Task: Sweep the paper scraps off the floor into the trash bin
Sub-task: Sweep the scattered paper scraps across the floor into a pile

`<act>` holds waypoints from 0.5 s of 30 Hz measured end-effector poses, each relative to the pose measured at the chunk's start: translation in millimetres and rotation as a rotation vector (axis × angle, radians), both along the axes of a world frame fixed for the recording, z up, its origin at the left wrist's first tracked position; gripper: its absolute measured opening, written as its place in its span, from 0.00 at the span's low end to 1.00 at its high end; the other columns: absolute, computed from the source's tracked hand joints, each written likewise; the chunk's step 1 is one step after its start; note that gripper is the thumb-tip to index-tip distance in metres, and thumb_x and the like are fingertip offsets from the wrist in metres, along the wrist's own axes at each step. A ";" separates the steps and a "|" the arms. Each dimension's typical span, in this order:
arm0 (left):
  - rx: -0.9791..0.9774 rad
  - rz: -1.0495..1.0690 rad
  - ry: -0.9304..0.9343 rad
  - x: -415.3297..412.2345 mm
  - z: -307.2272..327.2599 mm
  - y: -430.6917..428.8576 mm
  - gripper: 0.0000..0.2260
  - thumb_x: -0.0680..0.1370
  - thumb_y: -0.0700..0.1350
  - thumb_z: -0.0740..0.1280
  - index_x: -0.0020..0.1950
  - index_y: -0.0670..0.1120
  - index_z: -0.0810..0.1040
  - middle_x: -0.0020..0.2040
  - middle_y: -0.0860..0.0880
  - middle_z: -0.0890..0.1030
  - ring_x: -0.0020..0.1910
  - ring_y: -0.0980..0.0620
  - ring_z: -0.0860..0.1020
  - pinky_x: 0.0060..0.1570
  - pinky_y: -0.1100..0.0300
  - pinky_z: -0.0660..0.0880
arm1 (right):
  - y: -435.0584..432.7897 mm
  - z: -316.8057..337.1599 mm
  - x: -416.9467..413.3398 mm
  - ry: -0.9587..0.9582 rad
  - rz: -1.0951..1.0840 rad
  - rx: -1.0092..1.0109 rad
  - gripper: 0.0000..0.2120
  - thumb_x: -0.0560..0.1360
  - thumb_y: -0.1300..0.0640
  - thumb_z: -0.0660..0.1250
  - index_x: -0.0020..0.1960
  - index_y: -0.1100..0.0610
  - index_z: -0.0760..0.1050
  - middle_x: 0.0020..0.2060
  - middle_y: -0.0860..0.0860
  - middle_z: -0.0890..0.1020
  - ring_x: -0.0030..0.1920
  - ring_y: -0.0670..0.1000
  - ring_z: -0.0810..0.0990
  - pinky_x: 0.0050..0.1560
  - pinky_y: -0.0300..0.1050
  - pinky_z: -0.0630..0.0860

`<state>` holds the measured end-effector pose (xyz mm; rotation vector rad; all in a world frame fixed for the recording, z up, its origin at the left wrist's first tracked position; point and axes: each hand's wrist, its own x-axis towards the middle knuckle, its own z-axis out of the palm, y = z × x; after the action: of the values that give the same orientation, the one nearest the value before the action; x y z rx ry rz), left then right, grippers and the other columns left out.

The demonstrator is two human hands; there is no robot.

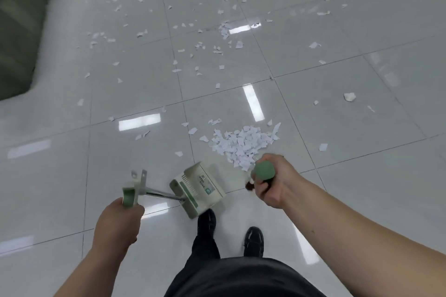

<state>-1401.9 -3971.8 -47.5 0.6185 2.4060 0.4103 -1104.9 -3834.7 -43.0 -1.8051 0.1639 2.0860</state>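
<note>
Left grip [118, 220]: dustpan [193, 194]; right grip [274, 184]: broom [265, 171]; label [205, 182] illegible.

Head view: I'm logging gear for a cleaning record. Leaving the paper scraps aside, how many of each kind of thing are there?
dustpan: 1, held by the left hand
broom: 1, gripped by the right hand
shoes: 2
Total: 4
</note>
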 end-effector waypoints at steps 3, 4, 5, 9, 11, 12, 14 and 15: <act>-0.003 0.069 -0.005 -4.3 1.8 -28.2 0.04 0.71 0.36 0.61 0.39 0.43 0.70 0.31 0.45 0.66 0.30 0.46 0.64 0.32 0.53 0.67 | 12.3 -0.2 -1.5 0.064 -0.028 0.057 0.04 0.68 0.61 0.62 0.38 0.52 0.71 0.29 0.49 0.74 0.20 0.47 0.67 0.19 0.31 0.59; 0.009 0.099 -0.011 -7.0 2.6 -39.4 0.04 0.71 0.36 0.61 0.39 0.44 0.69 0.31 0.45 0.66 0.30 0.47 0.64 0.32 0.53 0.66 | 13.7 -0.3 -3.7 0.078 -0.026 0.076 0.04 0.67 0.61 0.61 0.39 0.52 0.71 0.29 0.49 0.74 0.20 0.46 0.67 0.19 0.31 0.59; 0.021 0.118 -0.017 -8.4 1.6 -47.2 0.04 0.71 0.36 0.61 0.38 0.44 0.68 0.30 0.45 0.66 0.30 0.47 0.64 0.33 0.53 0.66 | 14.9 -1.6 -3.0 0.084 -0.029 0.089 0.05 0.68 0.61 0.61 0.40 0.53 0.72 0.29 0.49 0.73 0.19 0.46 0.66 0.19 0.31 0.59; 0.042 0.176 -0.022 -14.2 -4.5 -75.5 0.06 0.72 0.35 0.61 0.37 0.44 0.67 0.30 0.45 0.66 0.29 0.47 0.64 0.33 0.53 0.66 | 6.8 -4.2 -4.6 0.072 0.054 0.122 0.03 0.71 0.60 0.62 0.42 0.53 0.68 0.28 0.49 0.73 0.19 0.46 0.65 0.18 0.32 0.59; 0.043 0.208 -0.035 -19.2 -9.4 -92.5 0.06 0.73 0.36 0.61 0.37 0.43 0.67 0.29 0.45 0.66 0.28 0.47 0.64 0.33 0.53 0.66 | -7.3 0.1 -14.3 0.035 0.173 0.138 0.04 0.70 0.60 0.62 0.43 0.53 0.68 0.28 0.50 0.73 0.20 0.47 0.65 0.19 0.32 0.59; 0.039 0.220 -0.039 -22.2 -12.4 -101.8 0.06 0.73 0.36 0.61 0.37 0.43 0.68 0.29 0.45 0.66 0.28 0.47 0.63 0.33 0.53 0.65 | -16.9 3.3 -20.3 0.014 0.233 0.148 0.05 0.70 0.61 0.62 0.43 0.53 0.68 0.28 0.51 0.73 0.20 0.48 0.64 0.19 0.33 0.59; 0.022 0.233 -0.035 -28.7 -17.2 -118.6 0.04 0.72 0.37 0.61 0.37 0.42 0.69 0.28 0.46 0.67 0.26 0.47 0.64 0.32 0.53 0.66 | -37.7 9.5 -33.3 -0.027 0.348 0.166 0.06 0.69 0.61 0.63 0.44 0.54 0.68 0.29 0.53 0.73 0.21 0.49 0.64 0.20 0.33 0.59; 0.012 0.235 -0.029 -32.0 -18.6 -126.3 0.04 0.72 0.37 0.62 0.38 0.41 0.70 0.28 0.46 0.68 0.26 0.46 0.65 0.32 0.53 0.67 | -47.7 11.9 -39.6 -0.049 0.405 0.170 0.07 0.68 0.61 0.64 0.44 0.54 0.68 0.30 0.53 0.73 0.21 0.49 0.64 0.20 0.34 0.59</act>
<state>-1433.9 -4098.2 -66.1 0.3327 2.4577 0.5278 -1144.5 -3882.4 -31.1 -1.9025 -0.4133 2.2310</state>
